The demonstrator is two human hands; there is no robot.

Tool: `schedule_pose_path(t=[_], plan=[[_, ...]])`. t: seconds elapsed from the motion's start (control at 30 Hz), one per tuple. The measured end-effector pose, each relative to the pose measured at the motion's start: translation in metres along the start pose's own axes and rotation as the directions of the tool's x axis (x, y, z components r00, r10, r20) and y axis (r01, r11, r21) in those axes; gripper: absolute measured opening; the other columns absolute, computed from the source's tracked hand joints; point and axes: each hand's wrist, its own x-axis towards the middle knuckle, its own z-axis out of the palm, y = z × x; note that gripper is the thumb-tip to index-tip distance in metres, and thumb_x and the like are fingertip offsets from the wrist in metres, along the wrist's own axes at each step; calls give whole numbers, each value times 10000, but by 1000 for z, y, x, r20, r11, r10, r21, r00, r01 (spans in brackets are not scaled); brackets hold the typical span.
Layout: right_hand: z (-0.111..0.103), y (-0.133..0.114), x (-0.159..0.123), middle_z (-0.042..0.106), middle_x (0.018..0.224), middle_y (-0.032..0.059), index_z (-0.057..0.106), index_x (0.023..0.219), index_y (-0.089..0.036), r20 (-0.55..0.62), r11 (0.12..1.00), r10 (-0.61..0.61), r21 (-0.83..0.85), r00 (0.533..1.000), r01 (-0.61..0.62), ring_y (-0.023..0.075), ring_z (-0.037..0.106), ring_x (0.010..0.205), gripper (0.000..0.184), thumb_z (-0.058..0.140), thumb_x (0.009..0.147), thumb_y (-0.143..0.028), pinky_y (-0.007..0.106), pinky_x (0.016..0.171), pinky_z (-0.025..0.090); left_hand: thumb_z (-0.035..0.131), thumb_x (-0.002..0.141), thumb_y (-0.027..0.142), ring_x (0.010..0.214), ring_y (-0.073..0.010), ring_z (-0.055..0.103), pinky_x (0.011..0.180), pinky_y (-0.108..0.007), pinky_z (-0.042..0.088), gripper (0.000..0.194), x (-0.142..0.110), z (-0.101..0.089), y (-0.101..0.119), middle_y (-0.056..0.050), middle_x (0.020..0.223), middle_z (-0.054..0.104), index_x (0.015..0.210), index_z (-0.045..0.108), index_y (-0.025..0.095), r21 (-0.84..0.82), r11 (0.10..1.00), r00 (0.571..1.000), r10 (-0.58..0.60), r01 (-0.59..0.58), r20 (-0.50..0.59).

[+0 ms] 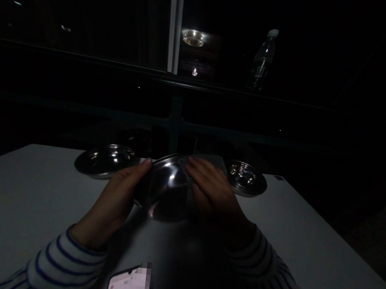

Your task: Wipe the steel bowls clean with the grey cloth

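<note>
A shiny metal bowl is held tilted above the table, its rounded outer side facing me. My left hand grips the left edge, thumb on top and fingers hidden behind. Against the bowl's right side lies my right hand, fingers together and bent over the metal. A dim grey piece that looks like a cloth shows behind and under that hand; darkness hides most of it.
On the white table, a wide metal bowl stands at the back left and several stacked metal bowls at the back right. A lit phone lies near me. Beyond the table are a dark window and a plastic bottle.
</note>
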Motion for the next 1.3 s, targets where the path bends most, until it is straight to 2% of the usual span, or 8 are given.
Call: schedule_pose_path(t=[0.17,0.23,0.4,0.47,0.6,0.83,1.07,1.3], plan=[[5,-24,2,487,1288,20,478,1188,-246,159,963,-224,-116,962,243,164,373,1224,324,384,878,-244,398,919,349,666,656,383,442,-73,495,430,-168,366,258,-7,4,-6,28,497,583,565,605,149,99,995,998,-8,2,58],[1,-19,1,468,1304,44,489,1180,-213,143,976,-187,-82,972,200,168,358,1238,323,393,873,-247,389,939,342,659,661,394,447,-75,495,437,-172,371,256,-7,2,-3,26,506,589,590,619,152,105,994,999,10,-13,37],[-6,0,0,516,1239,131,504,1151,-80,-83,999,34,19,996,-32,172,399,1204,327,372,865,-169,350,962,359,673,639,397,483,-97,535,463,-185,400,240,-6,-1,5,12,538,623,620,653,159,66,997,999,35,-36,13],[-6,-7,2,514,1248,113,497,1161,-91,-66,999,15,-29,998,-17,183,396,1205,333,365,869,-180,375,960,346,690,623,379,504,-109,558,485,-191,422,219,-8,1,3,13,531,623,606,653,164,59,997,998,40,-42,47],[-4,-23,4,493,1283,25,473,1198,-194,138,989,-115,-76,984,127,172,391,1211,339,370,876,-218,390,951,316,701,616,358,451,-92,526,438,-178,403,237,-10,2,-1,19,475,586,540,622,149,101,994,996,40,-48,78],[-7,9,-2,488,1279,79,449,1232,-156,-56,987,55,153,997,-46,158,382,1222,367,355,878,-178,356,974,350,655,678,376,555,-109,588,534,-196,475,222,3,-4,8,1,607,643,703,663,155,-108,994,997,-43,36,-57],[-11,-15,6,511,1265,27,508,1165,-227,151,992,-103,-57,983,113,194,428,1175,318,362,887,-280,409,913,340,695,648,304,466,-90,548,458,-184,449,178,1,-2,-3,5,568,624,692,653,137,-89,993,994,-71,78,86],[-8,13,0,474,1292,93,441,1236,-137,-40,989,51,141,998,-45,151,367,1230,368,363,879,-189,365,978,341,614,733,320,574,-129,617,544,-215,494,177,5,-7,12,-16,674,679,779,662,156,-167,983,993,-94,82,-68]])
